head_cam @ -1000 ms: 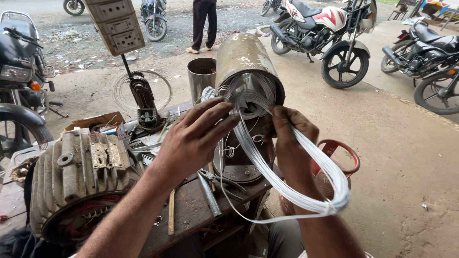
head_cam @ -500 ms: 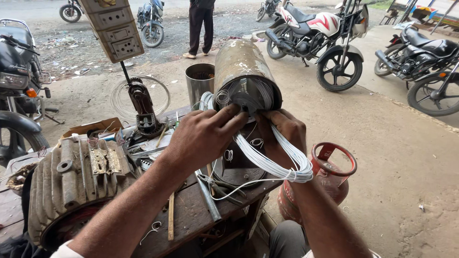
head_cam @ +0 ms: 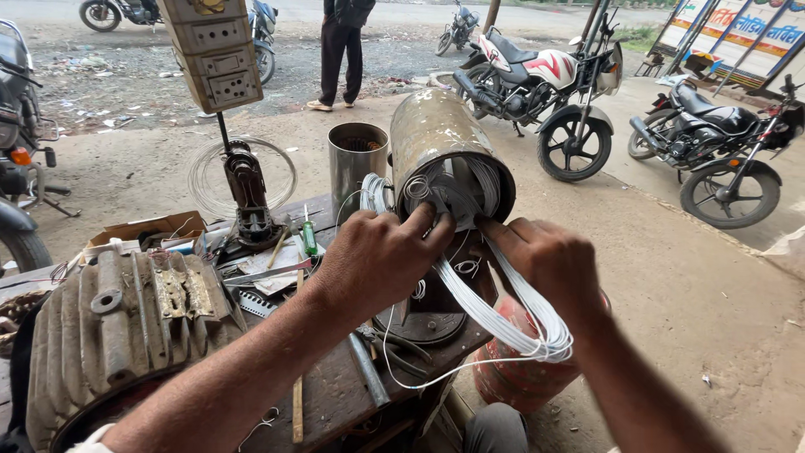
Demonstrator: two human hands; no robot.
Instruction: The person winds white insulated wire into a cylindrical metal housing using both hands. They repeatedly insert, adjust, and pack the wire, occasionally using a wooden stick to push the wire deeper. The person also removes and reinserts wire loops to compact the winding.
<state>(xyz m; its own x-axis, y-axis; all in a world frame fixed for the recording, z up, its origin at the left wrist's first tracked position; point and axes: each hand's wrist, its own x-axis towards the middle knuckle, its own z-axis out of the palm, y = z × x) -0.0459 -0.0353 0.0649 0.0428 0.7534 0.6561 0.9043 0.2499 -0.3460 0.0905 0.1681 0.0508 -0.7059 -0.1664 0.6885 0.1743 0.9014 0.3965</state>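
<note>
Both hands (head_cam: 470,260) on white wire coil (head_cam: 511,315) at cylinder mouth (head_cam: 457,189)

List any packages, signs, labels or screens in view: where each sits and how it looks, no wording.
Cardboard box: left on the workbench, behind the ribbed motor housing; shallow, open, brown.
Signboards: top right, behind the parked motorcycles; a row of upright panels, white and yellow with red and blue lettering.
Switchboard: top left on a pole; beige box with sockets, no label legible.
No screens are visible.
</note>
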